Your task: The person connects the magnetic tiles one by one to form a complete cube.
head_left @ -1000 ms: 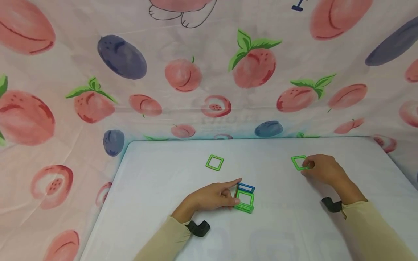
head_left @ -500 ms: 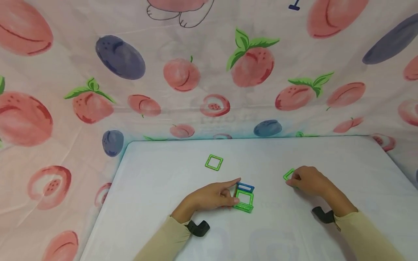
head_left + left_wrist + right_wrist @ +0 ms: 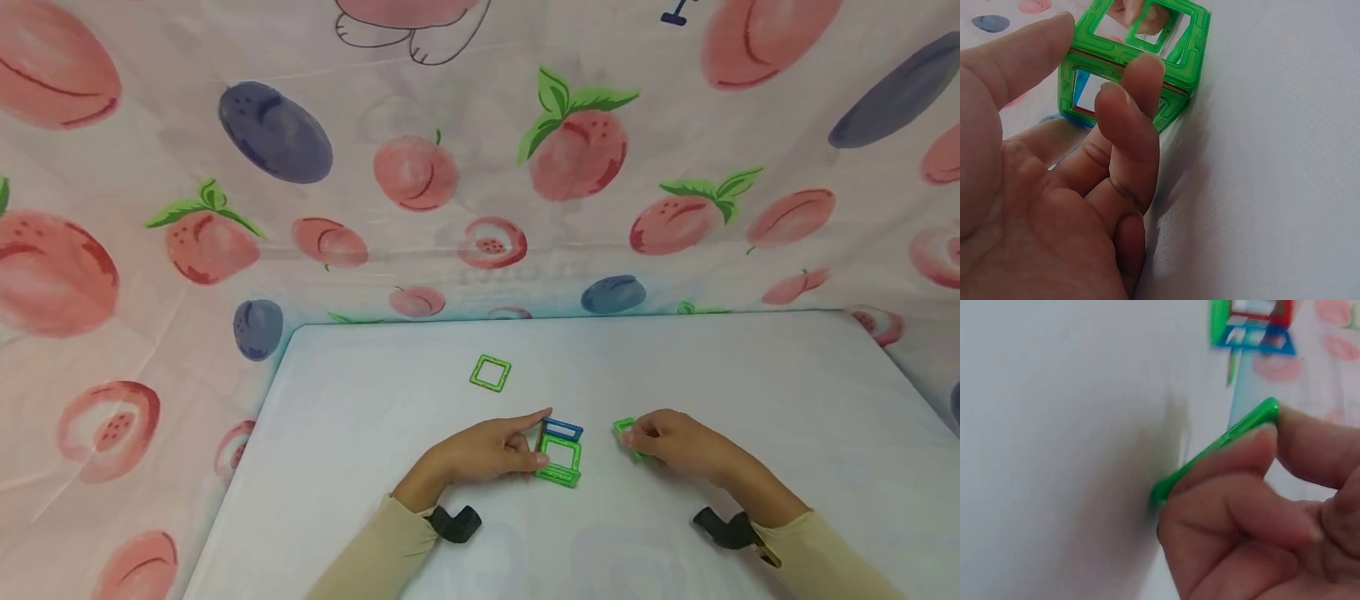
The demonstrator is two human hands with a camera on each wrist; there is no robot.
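A small box of magnetic building tiles (image 3: 558,477) stands on the table, with green tiles on the top and near side. Its blue tile (image 3: 1257,348) and red tile (image 3: 1260,317) show clearly in the right wrist view. My left hand (image 3: 480,450) holds the box from its left side, thumb at the top edge and index finger stretched to the far corner. Just right of the box, my right hand (image 3: 682,446) pinches a green square magnetic tile (image 3: 1222,441) between thumb and fingers. That tile is tilted and apart from the box; fingers hide part of it.
Another green square tile (image 3: 506,377) lies flat on the white table (image 3: 375,367), behind the box. A fruit-printed cloth (image 3: 450,100) hangs behind the table and along its left side.
My right hand has carried the green square tile leftward and nearer, from the table's right side to close beside the box. The left hand and the box stay in place.
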